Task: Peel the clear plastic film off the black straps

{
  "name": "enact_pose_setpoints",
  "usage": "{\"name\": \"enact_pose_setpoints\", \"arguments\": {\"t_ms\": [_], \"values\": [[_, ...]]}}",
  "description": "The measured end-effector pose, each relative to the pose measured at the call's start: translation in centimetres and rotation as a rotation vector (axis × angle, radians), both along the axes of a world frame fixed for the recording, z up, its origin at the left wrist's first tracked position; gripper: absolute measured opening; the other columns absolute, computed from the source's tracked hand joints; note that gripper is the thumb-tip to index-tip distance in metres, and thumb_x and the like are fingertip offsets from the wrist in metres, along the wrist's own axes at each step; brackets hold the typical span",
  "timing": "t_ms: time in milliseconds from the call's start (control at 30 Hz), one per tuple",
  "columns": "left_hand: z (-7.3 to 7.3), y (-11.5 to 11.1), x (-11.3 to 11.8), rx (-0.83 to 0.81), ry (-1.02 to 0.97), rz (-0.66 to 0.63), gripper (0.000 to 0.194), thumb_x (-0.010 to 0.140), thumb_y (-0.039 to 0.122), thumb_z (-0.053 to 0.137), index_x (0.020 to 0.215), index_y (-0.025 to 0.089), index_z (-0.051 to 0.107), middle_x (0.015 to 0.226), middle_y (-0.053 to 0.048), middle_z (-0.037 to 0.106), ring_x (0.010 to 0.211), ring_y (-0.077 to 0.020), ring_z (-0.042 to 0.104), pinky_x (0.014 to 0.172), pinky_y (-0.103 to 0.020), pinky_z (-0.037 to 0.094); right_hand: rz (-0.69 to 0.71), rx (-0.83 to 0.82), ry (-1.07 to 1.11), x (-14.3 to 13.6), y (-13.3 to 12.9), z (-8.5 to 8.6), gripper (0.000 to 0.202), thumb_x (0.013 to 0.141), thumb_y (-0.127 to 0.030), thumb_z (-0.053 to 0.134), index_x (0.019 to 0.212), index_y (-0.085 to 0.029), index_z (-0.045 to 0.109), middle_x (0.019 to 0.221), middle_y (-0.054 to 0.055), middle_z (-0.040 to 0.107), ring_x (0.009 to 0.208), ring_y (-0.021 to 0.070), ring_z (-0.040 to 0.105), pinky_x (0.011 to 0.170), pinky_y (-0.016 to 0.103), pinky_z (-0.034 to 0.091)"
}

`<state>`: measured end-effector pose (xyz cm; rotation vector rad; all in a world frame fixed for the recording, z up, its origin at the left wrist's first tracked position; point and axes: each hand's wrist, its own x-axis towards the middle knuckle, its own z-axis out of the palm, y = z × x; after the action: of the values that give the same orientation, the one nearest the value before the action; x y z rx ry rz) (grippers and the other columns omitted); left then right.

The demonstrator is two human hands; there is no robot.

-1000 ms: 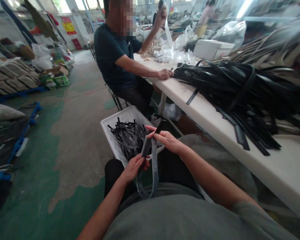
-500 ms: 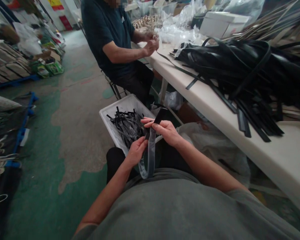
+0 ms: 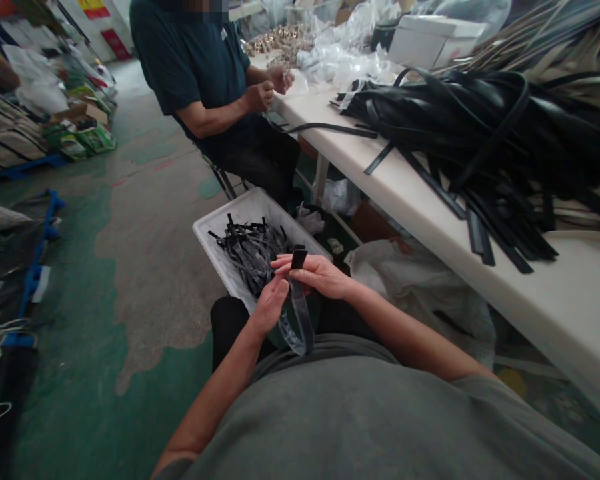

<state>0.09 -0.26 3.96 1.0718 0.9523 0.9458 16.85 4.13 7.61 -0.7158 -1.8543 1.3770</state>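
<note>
1. Locate the strap (image 3: 303, 321): it hangs in a loop between the two hands, above the lap, just on the near side of the tub (image 3: 203, 235).
2. Check the right hand (image 3: 321, 275). Its grip pinches the strap just below the black end (image 3: 299, 259), thumb on the near face, fingers behind and extended toward the left.
3. Check the left hand (image 3: 270, 309). Its grip is closed on the other side of the loop, thumb uppermost; the hand hides the exact part pinched.
4. For good handling, hold the strap flat between thumb and fingers, and apply only light pressure; a hard squeeze could crease it.
5. Let the loop hang without twist. Align both sides by touch where the hands block the view.
6. Support the strap near its ends; the sleeve would probably slip if pulled alone.
7. Inspect the strap: narrow, flat and flexible. The black end is dark, smooth and bare, and points upward.
8. Inspect the loop: greyish and glossy, apparently within a clear sleeve, with wrinkles at the lower bend.
</note>
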Motion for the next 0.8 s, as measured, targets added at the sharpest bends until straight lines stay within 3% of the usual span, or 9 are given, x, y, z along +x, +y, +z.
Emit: {"name": "enact_pose_setpoints", "arguments": {"t_ms": [133,233,333,433,533,633,733,800], "values": [[0.8,-0.4,0.9,0.093,0.164,0.000,0.031,0.085,0.046,0.059,0.100,0.019,0.065,0.075,-0.001,0.063,0.070,-0.0160,0.055,0.071,-0.027,0.042,-0.069,-0.134,0.110,-0.3,-1.3,-0.2,0.039,0.095,-0.049,0.046,0.107,-0.022,0.072,0.132,0.007,0.062,0.127,0.0258,0.053,0.094,0.043,0.052],[1.1,-1.3,1.0,0.199,0.334,-0.028,0.020,0.088,0.036,0.054,0.082,0.020,0.064,0.076,-0.002,0.063,0.072,-0.0162,0.054,0.073,-0.027,0.040,-0.152,-0.132,0.185,0.2,-2.0,0.4,0.037,0.096,-0.047,0.046,0.104,-0.023,0.074,0.128,0.005,0.066,0.132,0.0254,0.049,0.107,0.047,0.042],[0.4,-2.1,0.6,0.202,0.417,-0.094,0.021,0.088,0.034,0.051,0.079,0.021,0.064,0.077,-0.002,0.062,0.075,-0.0170,0.054,0.074,-0.027,0.040,-0.261,-0.084,0.219,1.0,-2.0,1.2,0.034,0.095,-0.046,0.049,0.099,-0.025,0.075,0.125,0.003,0.068,0.131,0.0259,0.050,0.115,0.050,0.031],[-1.5,-2.8,-0.3,0.128,0.423,-0.134,0.021,0.086,0.037,0.055,0.077,0.021,0.063,0.074,-0.002,0.060,0.073,-0.0170,0.053,0.071,-0.028,0.040,-0.373,-0.092,0.259,1.8,-1.5,1.1,0.035,0.095,-0.046,0.048,0.097,-0.024,0.075,0.124,0.004,0.068,0.130,0.0269,0.051,0.114,0.051,0.031],[-4.5,-3.5,-1.4,-0.061,0.223,-0.166,0.034,0.085,0.051,0.055,0.081,0.019,0.063,0.074,-0.003,0.062,0.069,-0.0160,0.054,0.067,-0.028,0.042,-0.398,-0.098,0.202,3.0,-1.1,0.1,0.034,0.096,-0.045,0.047,0.102,-0.024,0.073,0.137,0.004,0.060,0.132,0.0273,0.049,0.112,0.050,0.036],[-8.0,-4.0,-2.4,-0.311,0.057,-0.036,0.050,0.078,0.065,0.057,0.085,0.016,0.063,0.069,-0.003,0.061,0.059,-0.0134,0.054,0.060,-0.026,0.044,-0.450,-0.023,0.116,5.8,-1.4,-0.6,0.031,0.097,-0.043,0.046,0.106,-0.026,0.071,0.146,0.003,0.050,0.129,0.0275,0.051,0.103,0.047,0.046],[-10.7,-3.1,-3.3,-0.497,0.053,0.129,0.049,0.071,0.057,0.071,0.089,0.013,0.063,0.066,-0.002,0.062,0.054,-0.0110,0.054,0.056,-0.023,0.045,-0.460,0.092,-0.054,9.5,-2.8,-0.6,0.026,0.097,-0.036,0.049,0.104,-0.027,0.072,0.126,0.007,0.065,0.111,0.0242,0.064,0.082,0.036,0.057],[-11.2,-1.2,-4.2,-0.584,0.061,0.223,0.041,0.074,0.047,0.073,0.091,0.012,0.062,0.066,-0.002,0.063,0.052,-0.0103,0.056,0.054,-0.022,0.045,-0.377,0.144,-0.208,11.1,-4.2,-0.4,0.020,0.093,-0.030,0.056,0.103,-0.029,0.073,0.100,0.007,0.073,0.087,0.0212,0.070,0.066,0.030,0.058]]}}
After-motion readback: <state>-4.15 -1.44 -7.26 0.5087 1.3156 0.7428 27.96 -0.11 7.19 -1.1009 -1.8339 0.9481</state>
